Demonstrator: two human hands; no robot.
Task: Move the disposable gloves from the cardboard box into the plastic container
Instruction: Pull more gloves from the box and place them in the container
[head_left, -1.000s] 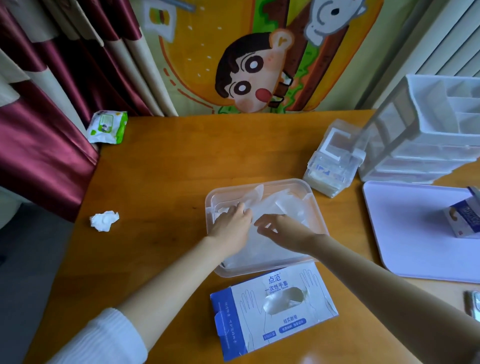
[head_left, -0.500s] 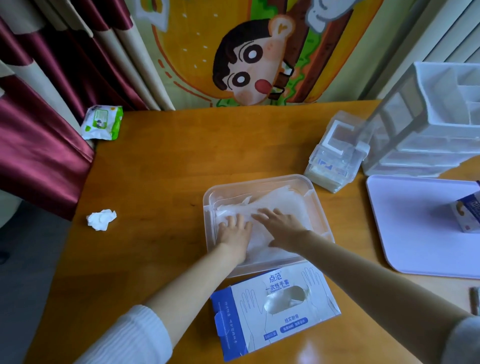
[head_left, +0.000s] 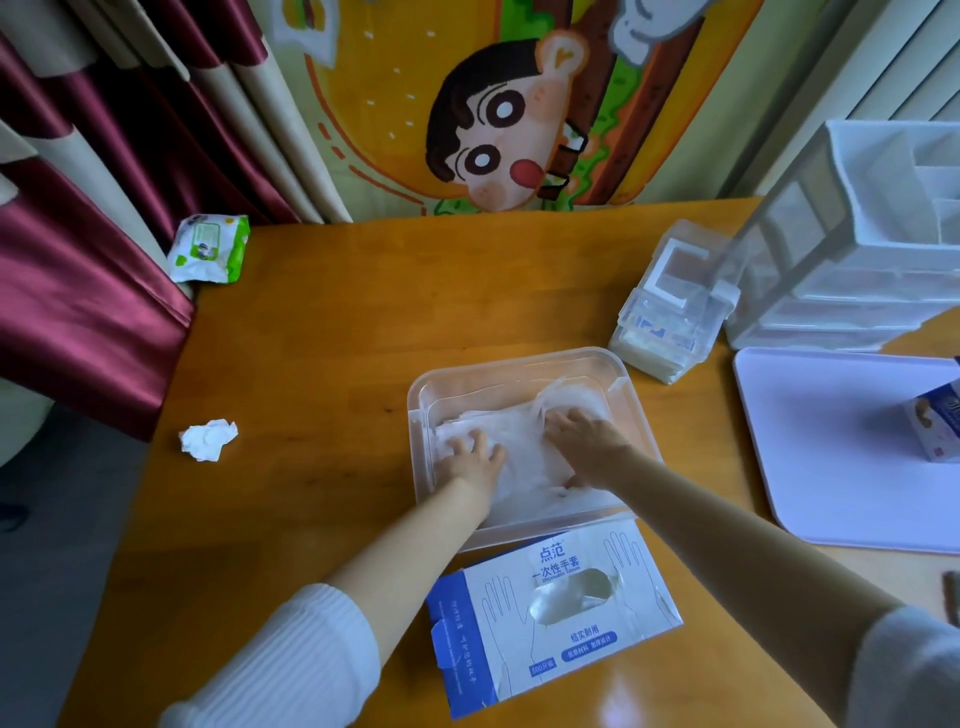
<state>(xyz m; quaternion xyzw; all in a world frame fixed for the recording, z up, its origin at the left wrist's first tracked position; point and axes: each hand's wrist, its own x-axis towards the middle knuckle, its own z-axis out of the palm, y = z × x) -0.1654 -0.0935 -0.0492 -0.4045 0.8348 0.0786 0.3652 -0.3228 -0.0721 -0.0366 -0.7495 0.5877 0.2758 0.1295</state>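
Note:
A clear plastic container (head_left: 524, 364) stands mid-table with a flat stack of translucent disposable gloves (head_left: 524, 467) inside. My left hand (head_left: 475, 460) lies flat on the left part of the stack, fingers spread and pressing down. My right hand (head_left: 584, 439) presses the right part, fingers straight and pointing left, with a loose fold of glove rising beside it. The blue and white cardboard glove box (head_left: 550, 613) lies just in front of the container, its oval opening showing film inside.
A crumpled tissue (head_left: 208, 439) and a green wipes pack (head_left: 210, 254) lie at the table's left. A small clear lidded box (head_left: 672, 306), a white drawer organiser (head_left: 852, 260), a lilac tray (head_left: 831, 457) and a small carton (head_left: 935, 421) stand to the right.
Both hands went from curled over the gloves to flat and pressing them down. My right hand has shifted right and farther back in the container; the stack lies flatter.

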